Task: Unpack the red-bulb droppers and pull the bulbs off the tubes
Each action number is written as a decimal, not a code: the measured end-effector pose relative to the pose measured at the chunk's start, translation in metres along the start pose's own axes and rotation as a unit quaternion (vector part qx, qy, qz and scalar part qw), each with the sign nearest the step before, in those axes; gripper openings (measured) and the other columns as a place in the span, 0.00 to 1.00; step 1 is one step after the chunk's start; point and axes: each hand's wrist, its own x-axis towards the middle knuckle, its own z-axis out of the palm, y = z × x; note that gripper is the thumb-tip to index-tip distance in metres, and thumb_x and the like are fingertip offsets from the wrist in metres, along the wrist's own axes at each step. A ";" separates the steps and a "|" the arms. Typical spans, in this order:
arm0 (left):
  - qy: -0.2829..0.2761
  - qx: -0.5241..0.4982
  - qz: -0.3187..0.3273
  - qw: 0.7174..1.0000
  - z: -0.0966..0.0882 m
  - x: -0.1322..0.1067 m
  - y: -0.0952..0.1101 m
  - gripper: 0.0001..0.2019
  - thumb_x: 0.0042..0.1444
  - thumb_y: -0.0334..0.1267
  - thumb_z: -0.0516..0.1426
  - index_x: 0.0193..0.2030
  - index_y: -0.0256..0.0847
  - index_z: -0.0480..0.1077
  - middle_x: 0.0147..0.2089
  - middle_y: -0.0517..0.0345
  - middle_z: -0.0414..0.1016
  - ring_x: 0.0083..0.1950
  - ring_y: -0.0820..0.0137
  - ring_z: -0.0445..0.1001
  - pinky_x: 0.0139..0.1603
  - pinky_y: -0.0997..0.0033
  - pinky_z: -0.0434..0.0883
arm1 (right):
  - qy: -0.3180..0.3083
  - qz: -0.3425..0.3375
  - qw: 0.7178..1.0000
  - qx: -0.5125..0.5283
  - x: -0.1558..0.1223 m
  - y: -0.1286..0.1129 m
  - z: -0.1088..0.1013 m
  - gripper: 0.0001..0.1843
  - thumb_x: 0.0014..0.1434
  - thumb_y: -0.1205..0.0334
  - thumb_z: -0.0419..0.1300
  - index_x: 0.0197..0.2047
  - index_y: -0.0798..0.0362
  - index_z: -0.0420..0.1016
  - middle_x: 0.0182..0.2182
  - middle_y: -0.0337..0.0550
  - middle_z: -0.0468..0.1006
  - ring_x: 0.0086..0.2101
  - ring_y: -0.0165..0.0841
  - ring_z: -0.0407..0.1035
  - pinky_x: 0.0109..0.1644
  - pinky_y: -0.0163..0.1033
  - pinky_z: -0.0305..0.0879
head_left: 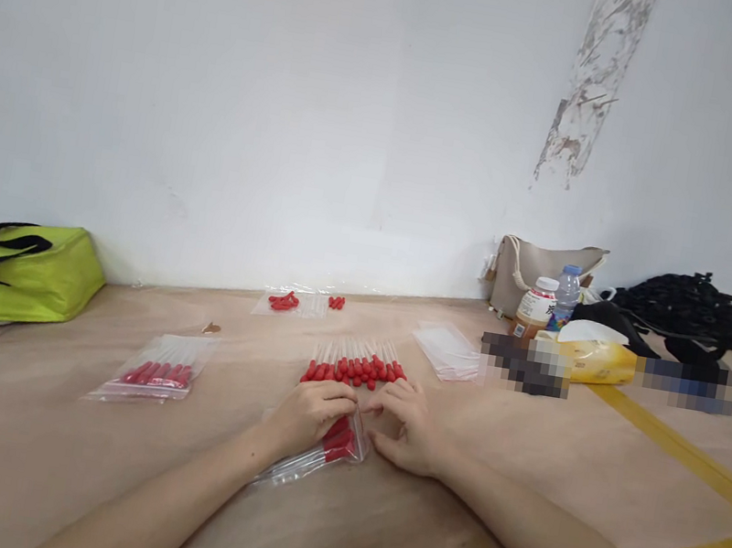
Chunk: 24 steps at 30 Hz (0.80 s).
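Observation:
A clear plastic zip bag (298,465) holding red-tipped clear sticks lies on the brown table in front of me. My left hand (308,415) is closed on the bag's upper part, thumb and fingers near its mouth. At the bag's right edge is my right hand (407,429), fingers curved and thumb apart from them; whether the fingertips touch the plastic is hard to tell. Just beyond both hands lies a row of red-tipped sticks (358,367), their pale ends pointing away. The hands partly cover the bag's contents.
A filled zip bag (160,371) lies to the left, another bag with red pieces (285,301) near the wall. Flat clear bags (447,352) are at right. Farther out are a yellow-green bag (25,276), bottles (536,310), a yellow tissue pack (595,361) and a beige bag (526,267).

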 end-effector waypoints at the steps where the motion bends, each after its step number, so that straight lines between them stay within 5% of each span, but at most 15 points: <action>1: 0.000 -0.002 -0.001 1.000 0.000 0.000 0.000 0.13 0.56 0.25 0.45 0.34 0.37 0.70 0.37 0.55 0.74 0.38 0.72 0.72 0.39 0.74 0.70 | 0.009 -0.030 0.999 -0.032 0.001 0.000 0.001 0.10 0.46 0.68 0.58 0.34 0.49 0.70 0.29 0.38 0.69 0.33 0.30 0.60 0.40 0.38 0.51; 3: -0.003 -0.003 -0.002 1.000 0.000 -0.001 0.000 0.13 0.57 0.25 0.45 0.35 0.37 0.70 0.37 0.55 0.74 0.39 0.72 0.72 0.39 0.74 0.70 | 0.039 -0.092 0.990 -0.096 0.003 0.000 0.003 0.03 0.49 0.66 0.57 0.30 0.49 0.71 0.28 0.37 0.69 0.32 0.29 0.58 0.38 0.38 0.49; 9: -0.062 0.029 0.041 0.997 -0.004 0.001 -0.005 0.10 0.59 0.29 0.47 0.37 0.39 0.69 0.40 0.55 0.74 0.43 0.71 0.70 0.44 0.69 0.67 | 0.060 -0.234 0.956 -0.169 0.005 0.006 0.008 0.09 0.54 0.72 0.52 0.32 0.49 0.70 0.29 0.35 0.72 0.32 0.28 0.57 0.41 0.40 0.48; 19: -0.168 0.072 0.141 0.973 -0.009 0.008 -0.002 0.13 0.61 0.28 0.45 0.30 0.38 0.67 0.36 0.57 0.73 0.43 0.72 0.68 0.48 0.68 0.64 | -0.108 -0.196 0.960 -0.165 0.010 0.004 0.008 0.16 0.58 0.72 0.44 0.26 0.50 0.67 0.24 0.37 0.66 0.31 0.29 0.57 0.42 0.41 0.47; 24: -0.198 0.066 0.126 0.970 -0.035 0.016 -0.007 0.12 0.61 0.29 0.45 0.33 0.38 0.68 0.38 0.58 0.74 0.44 0.72 0.69 0.50 0.69 0.63 | -0.125 -0.220 0.957 -0.144 0.012 0.001 -0.002 0.11 0.57 0.71 0.46 0.32 0.51 0.68 0.32 0.39 0.72 0.37 0.30 0.59 0.43 0.40 0.49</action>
